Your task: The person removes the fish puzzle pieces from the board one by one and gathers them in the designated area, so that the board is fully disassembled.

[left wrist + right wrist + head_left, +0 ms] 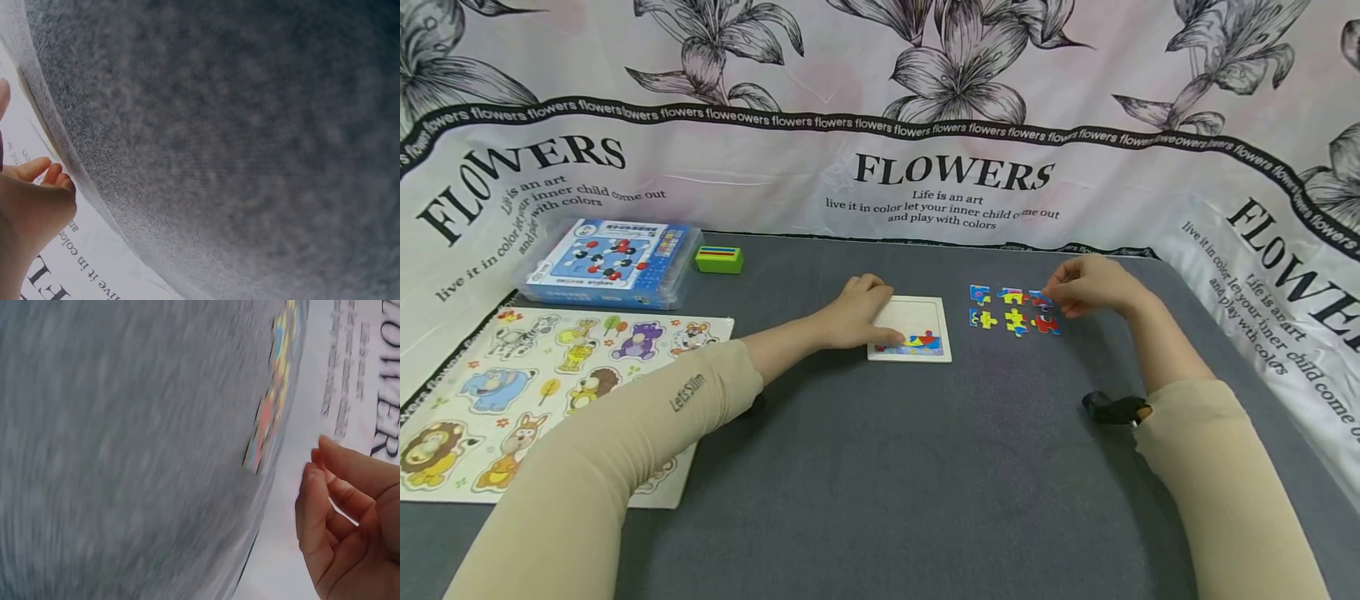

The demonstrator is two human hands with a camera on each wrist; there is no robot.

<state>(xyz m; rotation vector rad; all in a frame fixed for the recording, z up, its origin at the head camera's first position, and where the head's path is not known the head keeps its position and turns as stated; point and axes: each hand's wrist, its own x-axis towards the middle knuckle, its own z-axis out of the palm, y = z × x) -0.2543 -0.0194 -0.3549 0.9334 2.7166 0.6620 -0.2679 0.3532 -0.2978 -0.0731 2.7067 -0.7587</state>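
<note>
A small white puzzle tray [910, 312] lies mid-table, with a few joined colored pieces [921, 342] along its near side. My left hand [857, 315] rests on the tray's left part, thumb on its surface and fingers toward the far edge. To the right, several loose jigsaw pieces [1016, 321] lie in two rows. Over the far right piece [1037, 297], my right hand [1093, 285] has its fingertips close to it or touching it. In the right wrist view the right hand [350, 515] shows bent fingers near the thumb, with no piece visible between them.
At left lies a large animal puzzle board [715, 333], partly under my left sleeve. Behind it sit a clear plastic box with a blue label [602, 262] and a small green block [719, 260]. A floral cloth [955, 183] hangs behind the grey table [880, 467].
</note>
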